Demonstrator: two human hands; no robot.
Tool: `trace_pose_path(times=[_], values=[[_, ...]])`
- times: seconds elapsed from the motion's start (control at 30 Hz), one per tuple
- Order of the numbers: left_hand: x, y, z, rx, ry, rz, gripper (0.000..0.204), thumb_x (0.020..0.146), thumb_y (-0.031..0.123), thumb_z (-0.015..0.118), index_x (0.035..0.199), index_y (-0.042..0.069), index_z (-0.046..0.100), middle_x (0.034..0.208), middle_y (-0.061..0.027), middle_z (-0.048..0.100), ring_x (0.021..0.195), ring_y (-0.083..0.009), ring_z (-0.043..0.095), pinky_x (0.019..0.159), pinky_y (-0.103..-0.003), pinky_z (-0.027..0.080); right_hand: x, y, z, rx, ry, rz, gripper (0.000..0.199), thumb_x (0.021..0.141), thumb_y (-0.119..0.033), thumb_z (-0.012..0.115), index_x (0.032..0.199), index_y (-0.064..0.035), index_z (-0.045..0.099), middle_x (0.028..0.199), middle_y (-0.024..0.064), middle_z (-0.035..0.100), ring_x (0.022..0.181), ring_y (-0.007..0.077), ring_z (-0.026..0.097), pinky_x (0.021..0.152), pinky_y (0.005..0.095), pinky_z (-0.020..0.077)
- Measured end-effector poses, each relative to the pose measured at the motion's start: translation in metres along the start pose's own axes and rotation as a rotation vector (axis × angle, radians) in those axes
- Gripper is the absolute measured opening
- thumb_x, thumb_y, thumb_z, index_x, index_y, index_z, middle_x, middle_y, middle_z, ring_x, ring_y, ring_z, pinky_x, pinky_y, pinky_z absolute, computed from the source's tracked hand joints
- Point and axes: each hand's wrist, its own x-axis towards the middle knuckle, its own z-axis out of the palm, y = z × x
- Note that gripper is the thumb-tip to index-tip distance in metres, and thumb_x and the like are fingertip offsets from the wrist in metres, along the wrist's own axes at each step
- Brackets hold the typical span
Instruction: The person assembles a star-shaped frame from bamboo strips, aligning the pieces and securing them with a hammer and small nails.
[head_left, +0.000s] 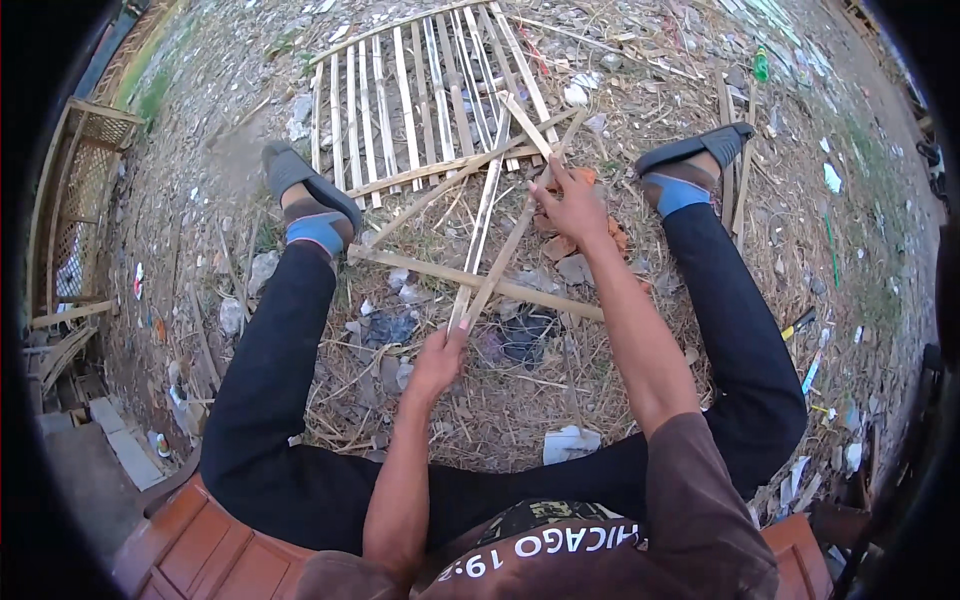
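Between my outstretched legs, several thin wooden slats lie crossed. My left hand is closed at the near ends of a long pale slat and a second slat that spreads away to the right. A crosspiece runs across both slats just beyond that hand. Farther out, my right hand grips with thumb and fingers where a short slat meets the second slat. Another diagonal slat passes under the far ends. Beyond them, a frame of parallel slats lies flat on the ground.
Orange brick pieces lie beside my right hand. Stones, straw and litter cover the ground. A green bottle lies far right, and a yellow-and-black handled tool sits past my right knee. A lattice panel stands at left.
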Motion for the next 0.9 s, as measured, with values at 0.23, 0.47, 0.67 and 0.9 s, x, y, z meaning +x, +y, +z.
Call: trace_pose_path(times=[0.23,0.47,0.67,0.9], values=[[0.001,0.004,-0.001,-0.036,0.062,0.032,0.041,0.097,0.04,0.051,0.076,0.006,0.05,0.058,0.0035,0.044,0.049,-0.0066,0.042,0.044,-0.025,0.035,0.015,-0.001,-0.014,0.172,0.146,-0.069,0.063,0.087,-0.045,0.059,0.138,-0.0118,0.045,0.119,0.0225,0.059,0.11,0.0344,0.058,0.095,0.0407,0.0439],[0.0,0.012,-0.001,-0.204,0.068,0.109,0.039,0.097,0.039,0.05,0.077,0.007,0.05,0.057,0.0043,0.043,0.048,-0.0052,0.04,0.042,-0.023,0.032,0.012,-0.011,-0.068,0.451,0.2,0.091,0.054,0.089,-0.046,0.057,0.125,-0.0052,0.056,0.098,0.0185,0.067,0.093,0.0284,0.064,0.083,0.0356,0.0475],[0.001,0.011,0.0,-0.187,0.021,0.261,0.035,0.098,0.035,0.051,0.079,0.006,0.051,0.058,0.0048,0.043,0.048,-0.0041,0.039,0.042,-0.023,0.031,0.019,0.0,-0.123,0.758,0.035,0.169,0.05,0.092,-0.047,0.052,0.116,-0.0038,0.061,0.093,0.0096,0.067,0.077,0.0168,0.061,0.075,0.033,0.0473],[-0.007,0.02,0.014,-0.117,-0.048,0.319,0.031,0.098,0.032,0.052,0.082,0.005,0.054,0.058,0.0054,0.042,0.049,-0.0039,0.038,0.044,-0.022,0.031,0.067,0.01,-0.179,1.415,0.059,-0.042,0.045,0.1,-0.037,0.039,0.131,-0.0048,0.043,0.127,0.0149,0.051,0.104,0.0231,0.054,0.088,0.0363,0.047]])
